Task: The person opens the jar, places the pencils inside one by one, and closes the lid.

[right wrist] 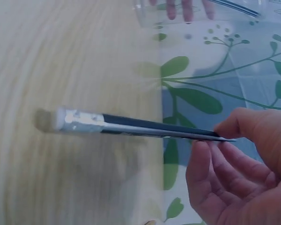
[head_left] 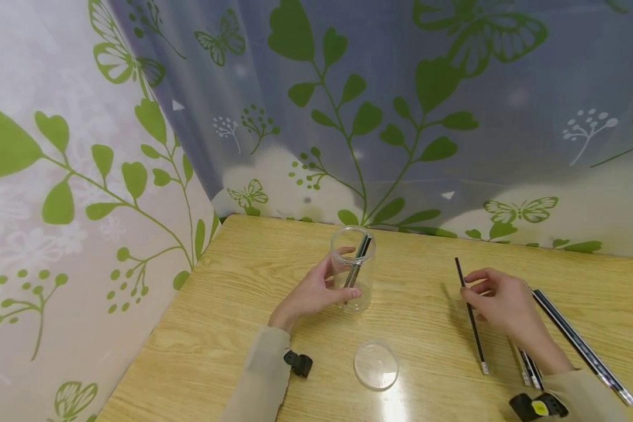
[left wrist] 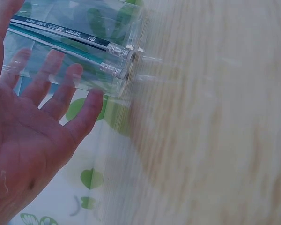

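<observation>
My left hand [head_left: 316, 288] grips a clear plastic jar [head_left: 368, 278] standing on the table, fingers behind it and thumb across its near side. Inside lean a black pencil [left wrist: 68, 30] marked HB and a green pencil [left wrist: 61, 46], both with their eraser ends at the base. Off to the right, my right hand [head_left: 503, 302] pinches another black pencil [head_left: 473, 325] between thumb and fingertips. This pencil slants with its white eraser end toward me; the right wrist view shows that end and its silver ferrule [right wrist: 84, 122] up close.
A round clear lid [head_left: 376, 366] lies on the wooden table [head_left: 200, 346] in front of the jar. Several loose pencils [head_left: 580, 343] lie beyond my right wrist, with more pencils [head_left: 530, 366] partly hidden under it. A leaf-patterned curtain [head_left: 390, 146] hangs along the table's back edge.
</observation>
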Tool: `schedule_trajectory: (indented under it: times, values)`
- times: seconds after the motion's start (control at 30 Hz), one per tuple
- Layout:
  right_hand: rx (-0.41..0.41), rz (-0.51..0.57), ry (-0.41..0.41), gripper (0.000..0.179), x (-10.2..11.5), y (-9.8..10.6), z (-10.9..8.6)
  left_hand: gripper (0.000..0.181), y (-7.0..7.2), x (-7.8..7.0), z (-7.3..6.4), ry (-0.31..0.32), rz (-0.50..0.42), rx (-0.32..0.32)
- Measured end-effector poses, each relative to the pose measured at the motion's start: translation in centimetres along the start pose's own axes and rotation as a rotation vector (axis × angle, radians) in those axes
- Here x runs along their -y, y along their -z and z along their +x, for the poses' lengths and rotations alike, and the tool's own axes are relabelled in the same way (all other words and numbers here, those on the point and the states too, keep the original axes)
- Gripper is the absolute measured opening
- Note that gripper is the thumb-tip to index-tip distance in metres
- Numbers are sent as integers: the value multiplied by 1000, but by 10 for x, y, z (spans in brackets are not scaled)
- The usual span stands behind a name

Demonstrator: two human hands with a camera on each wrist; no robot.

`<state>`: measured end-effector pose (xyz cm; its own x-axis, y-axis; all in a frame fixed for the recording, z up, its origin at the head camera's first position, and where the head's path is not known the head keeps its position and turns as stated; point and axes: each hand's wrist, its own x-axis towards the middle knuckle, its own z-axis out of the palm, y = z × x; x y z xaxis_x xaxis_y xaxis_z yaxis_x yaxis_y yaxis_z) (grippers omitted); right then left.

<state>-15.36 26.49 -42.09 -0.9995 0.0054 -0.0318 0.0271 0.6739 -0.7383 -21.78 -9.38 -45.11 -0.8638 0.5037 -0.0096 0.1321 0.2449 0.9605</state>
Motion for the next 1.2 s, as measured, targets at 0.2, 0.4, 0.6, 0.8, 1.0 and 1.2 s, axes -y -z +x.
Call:
schedule_trajectory:
  times: [0.2, 0.4, 0.6, 0.8, 1.0, 1.2]
  values:
    - [-113, 74, 14, 41, 8, 7, 0, 79, 0, 0, 0, 4, 10, -3]
    - [-179, 191, 30, 39, 15, 16, 1, 79, 0, 1, 0, 5, 10, -1]
    - [-250, 288, 69, 30, 17, 22, 3, 81, 1, 1, 0, -1, 1, 3]
    - [-283, 445, 99, 37, 26, 29, 5, 82, 0, 1, 1, -3, -8, 6]
    - [-285, 641, 139, 42, 34, 34, 8, 80, 0, 1, 0, -8, -5, 8]
    - [-305, 748, 160, 47, 45, 36, 12, 82, 0, 1, 0, -16, 2, 6]
